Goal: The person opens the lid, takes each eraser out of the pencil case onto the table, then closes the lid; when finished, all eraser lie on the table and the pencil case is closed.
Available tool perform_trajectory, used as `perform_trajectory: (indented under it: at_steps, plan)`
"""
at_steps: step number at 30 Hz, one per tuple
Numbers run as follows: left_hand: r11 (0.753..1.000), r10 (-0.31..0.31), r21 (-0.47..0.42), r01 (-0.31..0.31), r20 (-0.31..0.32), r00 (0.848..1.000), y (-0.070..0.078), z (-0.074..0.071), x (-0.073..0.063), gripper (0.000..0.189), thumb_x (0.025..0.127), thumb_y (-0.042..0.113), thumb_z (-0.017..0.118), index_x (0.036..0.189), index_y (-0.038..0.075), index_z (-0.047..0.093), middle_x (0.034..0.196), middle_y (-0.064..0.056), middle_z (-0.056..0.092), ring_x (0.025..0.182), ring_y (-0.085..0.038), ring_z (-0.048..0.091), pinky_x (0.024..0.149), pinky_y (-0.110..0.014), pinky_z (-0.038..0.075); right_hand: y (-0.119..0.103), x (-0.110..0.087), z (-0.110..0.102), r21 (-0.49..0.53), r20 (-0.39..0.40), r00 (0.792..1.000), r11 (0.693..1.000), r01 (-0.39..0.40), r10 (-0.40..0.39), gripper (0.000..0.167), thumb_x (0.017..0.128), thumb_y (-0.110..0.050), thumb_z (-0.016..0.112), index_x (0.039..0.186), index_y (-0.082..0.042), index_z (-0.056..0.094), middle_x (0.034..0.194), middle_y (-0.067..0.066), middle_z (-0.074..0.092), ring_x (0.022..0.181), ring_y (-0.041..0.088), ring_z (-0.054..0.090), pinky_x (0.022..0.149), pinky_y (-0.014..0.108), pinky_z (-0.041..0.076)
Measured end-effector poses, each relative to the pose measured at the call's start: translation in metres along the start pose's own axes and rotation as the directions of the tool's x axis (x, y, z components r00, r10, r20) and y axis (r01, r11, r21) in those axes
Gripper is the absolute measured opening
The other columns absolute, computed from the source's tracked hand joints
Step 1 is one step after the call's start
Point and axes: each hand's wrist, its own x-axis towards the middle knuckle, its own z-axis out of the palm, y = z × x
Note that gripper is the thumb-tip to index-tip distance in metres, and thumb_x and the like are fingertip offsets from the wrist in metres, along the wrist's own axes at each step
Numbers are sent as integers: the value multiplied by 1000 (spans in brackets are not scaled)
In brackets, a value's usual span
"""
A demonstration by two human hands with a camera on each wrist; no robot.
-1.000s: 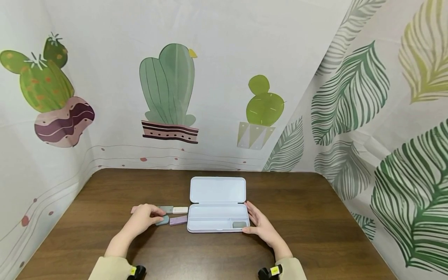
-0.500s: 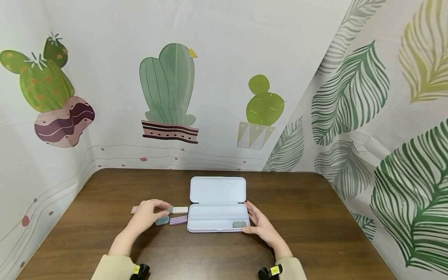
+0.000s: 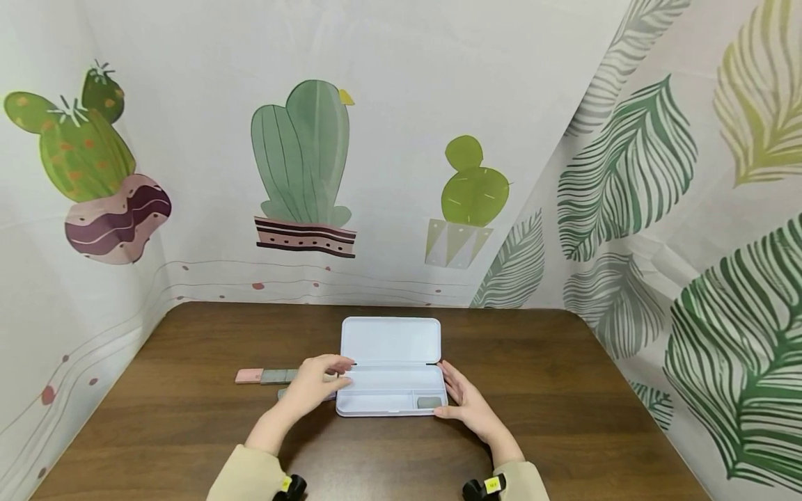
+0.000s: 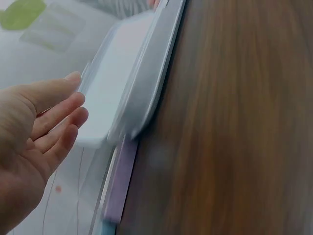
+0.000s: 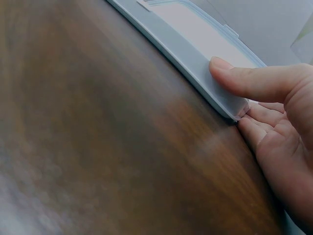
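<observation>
A pale blue pencil case [image 3: 382,403] lies with its lid [image 3: 391,339] raised at the back. One small grey-green block [image 3: 429,402] sits in its front right compartment. My right hand [image 3: 468,407] grips the case's right end, thumb at the front wall and fingers along the side. Over the left end hovers my left hand [image 3: 311,384], fingers loosely extended; nothing shows between them in the left wrist view, and I cannot tell whether it touches the case. Below it are a purple block [image 4: 122,181] and a blue block [image 4: 108,228], mostly hidden in the head view.
Left of the case, a pink block [image 3: 249,376] and a grey-green block [image 3: 276,376] lie in a row on the brown wooden table [image 3: 388,459]. A cloth with printed cacti [image 3: 301,153] and leaves hangs behind the table.
My left hand has moved right, from above the small blocks to the case's left end, uncovering the pink and grey-green blocks. My right hand and the case have stayed put.
</observation>
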Motion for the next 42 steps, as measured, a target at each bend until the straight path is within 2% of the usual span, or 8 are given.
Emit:
perform_trajectory:
  at_steps: [7, 13, 21, 28, 35, 42]
  plan:
    - [999, 33, 25, -36, 105, 994, 25, 30, 14, 26, 86, 12, 74, 110, 2, 70, 103, -8, 74, 92, -25, 68, 82, -35, 56, 1, 0, 0, -7, -5, 1000, 1000, -1, 1, 100, 79, -1, 77, 152, 10, 10, 159, 29, 14, 146, 43, 11, 103, 5, 30]
    - [996, 83, 28, -89, 153, 985, 38, 54, 21, 27, 85, 11, 74, 109, 1, 70, 103, -11, 73, 93, -26, 68, 84, -35, 55, 3, 0, 0, -18, 4, 1000, 999, 27, -27, 97, 81, 0, 76, 151, 13, 10, 158, 32, 14, 145, 47, 12, 104, 5, 29]
    - [992, 93, 58, -109, 229, 969, 56, 81, 26, 28, 84, 12, 75, 109, 1, 70, 105, -10, 73, 95, -23, 68, 85, -33, 55, 3, 0, -1, -12, 11, 999, 999, 31, -31, 97, 81, -2, 76, 151, 12, 9, 158, 32, 14, 146, 46, 11, 104, 5, 29]
    - [978, 117, 138, -156, 257, 959, 63, 94, 30, 29, 83, 14, 76, 109, 3, 72, 106, -6, 74, 97, -18, 68, 87, -28, 54, 1, 0, -2, -10, 12, 1000, 1000, 27, -27, 99, 81, -6, 77, 151, 11, 9, 159, 30, 14, 147, 44, 11, 103, 4, 29]
    - [973, 92, 175, -152, 311, 946, 68, 103, 31, 32, 83, 19, 77, 112, 5, 71, 109, -4, 73, 105, -17, 67, 92, -28, 52, 2, 0, -2, -14, 12, 1000, 1000, 28, -28, 98, 82, -4, 76, 151, 11, 9, 159, 30, 14, 147, 44, 11, 103, 4, 29]
    - [968, 66, 206, -144, 346, 936, 74, 105, 32, 34, 84, 20, 77, 114, 5, 71, 110, -3, 73, 107, -17, 66, 94, -30, 52, 2, 0, -2, -24, 17, 999, 999, 27, -27, 97, 83, -4, 75, 152, 10, 9, 159, 30, 14, 147, 44, 13, 103, 3, 28]
